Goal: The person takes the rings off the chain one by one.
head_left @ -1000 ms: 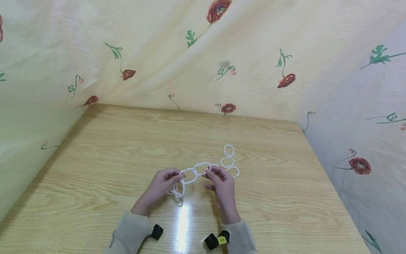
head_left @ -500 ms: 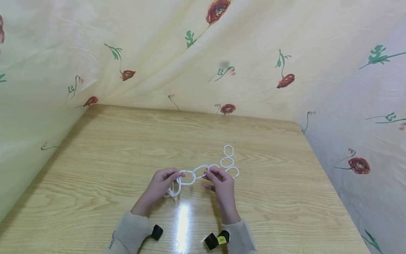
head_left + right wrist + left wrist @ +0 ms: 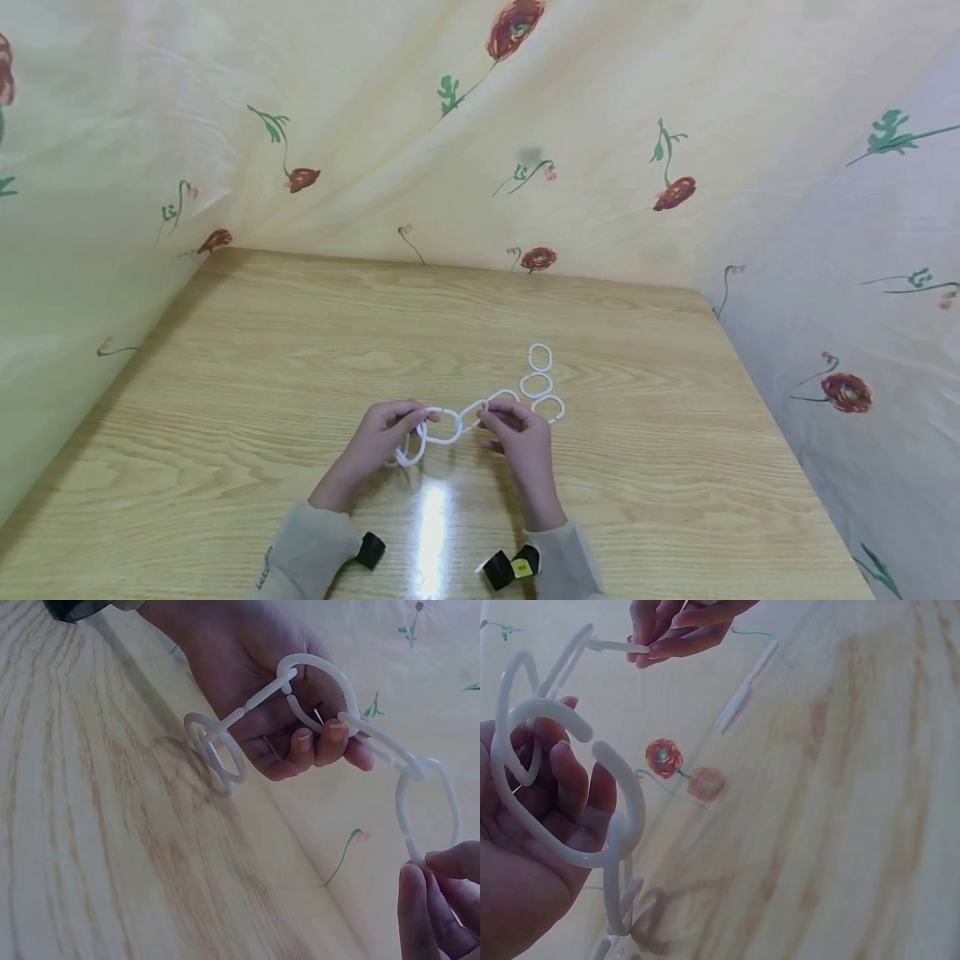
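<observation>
A chain of white plastic oval links [image 3: 460, 426] spans my two hands, low over the table. My left hand [image 3: 386, 429] grips one link with thumb and fingers; a split shows in a thick link [image 3: 635, 799] in the left wrist view. More joined links [image 3: 238, 759] dangle below that hand toward the tabletop. At the chain's right end, my right hand [image 3: 525, 442] pinches the lower end of a link [image 3: 403, 802] between thumb and fingertips, close to its split. Part of this link is hidden behind the right fingers in the head view.
Three loose white links, a far link [image 3: 529, 358], a middle link [image 3: 550, 383] and a near link [image 3: 562, 410], lie in a row just beyond my right hand. Flower-patterned cloth [image 3: 360, 167] walls the wooden table [image 3: 337, 333] at the back and sides.
The links between my hands have dropped slightly and tilted, and the right-end link now stands out farther beyond the right fingers. The dangling links have swung left, nearer my left hand.
</observation>
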The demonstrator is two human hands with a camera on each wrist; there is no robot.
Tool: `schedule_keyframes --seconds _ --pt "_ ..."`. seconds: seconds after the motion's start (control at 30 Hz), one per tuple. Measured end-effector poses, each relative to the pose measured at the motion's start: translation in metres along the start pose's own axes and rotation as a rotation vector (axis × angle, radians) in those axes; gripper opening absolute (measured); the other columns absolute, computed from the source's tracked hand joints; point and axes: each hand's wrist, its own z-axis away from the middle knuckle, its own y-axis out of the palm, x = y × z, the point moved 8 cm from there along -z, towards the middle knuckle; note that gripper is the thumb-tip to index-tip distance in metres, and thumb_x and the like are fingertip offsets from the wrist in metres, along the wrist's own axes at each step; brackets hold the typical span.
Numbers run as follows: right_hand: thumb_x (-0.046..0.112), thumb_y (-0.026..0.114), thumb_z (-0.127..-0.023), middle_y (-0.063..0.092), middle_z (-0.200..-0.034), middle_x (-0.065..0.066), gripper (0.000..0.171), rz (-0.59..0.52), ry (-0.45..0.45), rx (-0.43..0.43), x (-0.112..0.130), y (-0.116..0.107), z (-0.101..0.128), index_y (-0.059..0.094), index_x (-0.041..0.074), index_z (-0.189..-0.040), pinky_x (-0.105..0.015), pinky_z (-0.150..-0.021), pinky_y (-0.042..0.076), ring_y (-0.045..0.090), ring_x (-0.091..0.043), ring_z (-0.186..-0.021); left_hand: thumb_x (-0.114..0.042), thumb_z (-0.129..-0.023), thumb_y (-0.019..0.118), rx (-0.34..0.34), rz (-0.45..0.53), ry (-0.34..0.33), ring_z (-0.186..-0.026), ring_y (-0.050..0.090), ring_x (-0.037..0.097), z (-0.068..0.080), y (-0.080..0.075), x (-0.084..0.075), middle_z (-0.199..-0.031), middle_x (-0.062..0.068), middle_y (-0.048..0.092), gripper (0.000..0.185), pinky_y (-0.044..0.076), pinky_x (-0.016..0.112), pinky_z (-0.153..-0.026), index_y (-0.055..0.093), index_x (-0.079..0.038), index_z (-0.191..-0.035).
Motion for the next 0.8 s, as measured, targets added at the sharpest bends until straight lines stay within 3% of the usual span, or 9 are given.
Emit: schedule_keyframes --seconds 0.33,0.8 --pt "0.000 0.070 -0.085 0.075 -0.091 -0.013 0.024 0.053 -0.009 0.070 0.001 0.009 0.004 0.064 -0.014 -0.104 -0.024 -0.061 0.061 0.069 -0.006 -0.073 -0.012 -0.100 0.052 0.015 -0.010 -0.035 -0.084 0.059 0.000 0.001 0.000 0.001 -0.103 0.028 0.068 0.027 0.056 0.025 -0.075 0.067 0.010 -0.104" --pt "-0.003 0.070 -0.084 0.074 -0.087 -0.013 0.017 0.094 -0.046 0.130 0.001 0.020 0.007 0.067 -0.013 -0.098 -0.029 -0.062 0.062 0.069 -0.008 -0.074 -0.014 -0.099 0.054 0.045 -0.049 -0.002 -0.080 0.058 0.001 0.003 0.004 -0.002 -0.096 0.021 0.070 0.025 0.053 0.024 -0.075 0.070 0.006 -0.098"
